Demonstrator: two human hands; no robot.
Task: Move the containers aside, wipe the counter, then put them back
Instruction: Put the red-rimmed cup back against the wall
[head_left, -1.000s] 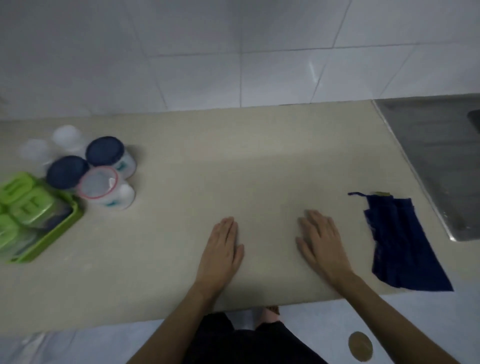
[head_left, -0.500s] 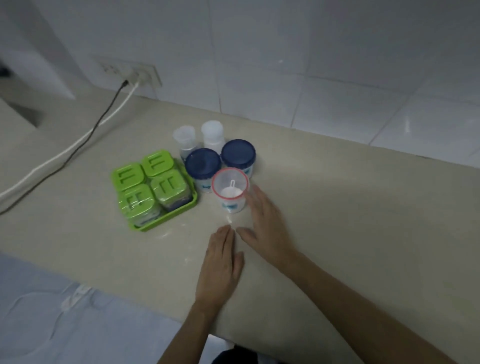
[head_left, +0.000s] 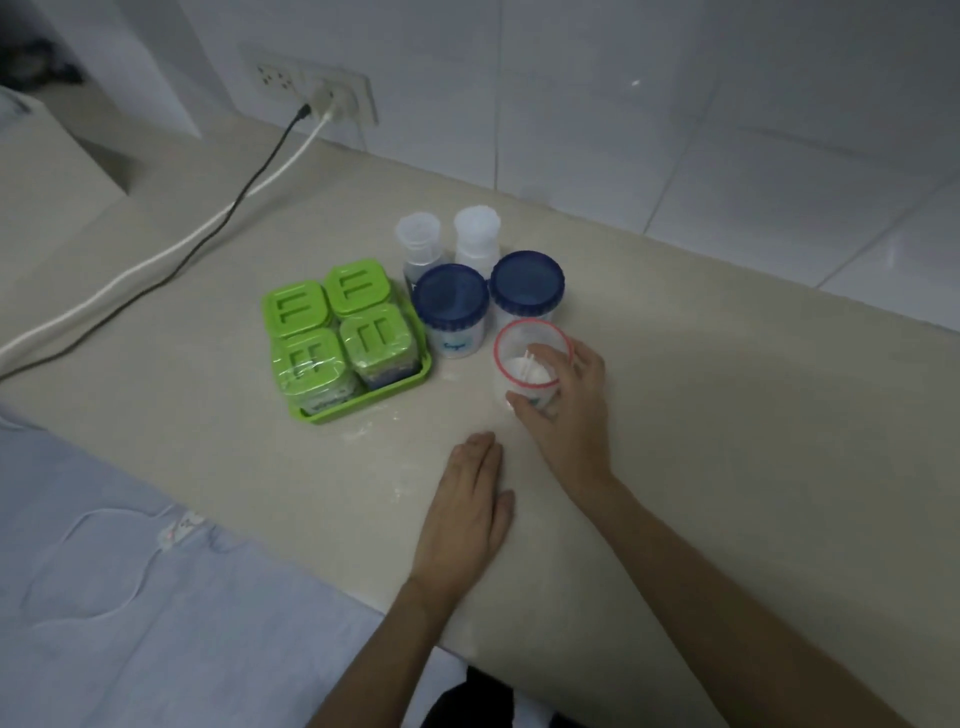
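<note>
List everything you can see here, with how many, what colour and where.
Green-lidded boxes: four, in the green tray, left of the jars.
Blue-lidded jars: two, counter centre.
Red-rimmed jar: one, clear, white powder inside, in front of the blue-lidded jars.
Small bottles: two, clear with white caps, behind the jars.
Cables: one white, one black, from the wall socket.
Counter: beige.
Left hand: flat on counter.
Right hand: gripping red-rimmed jar.

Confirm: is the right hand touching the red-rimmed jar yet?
Touching. The head view shows the right hand wrapped around the red-rimmed jar, thumb and fingers on its wall.
</note>
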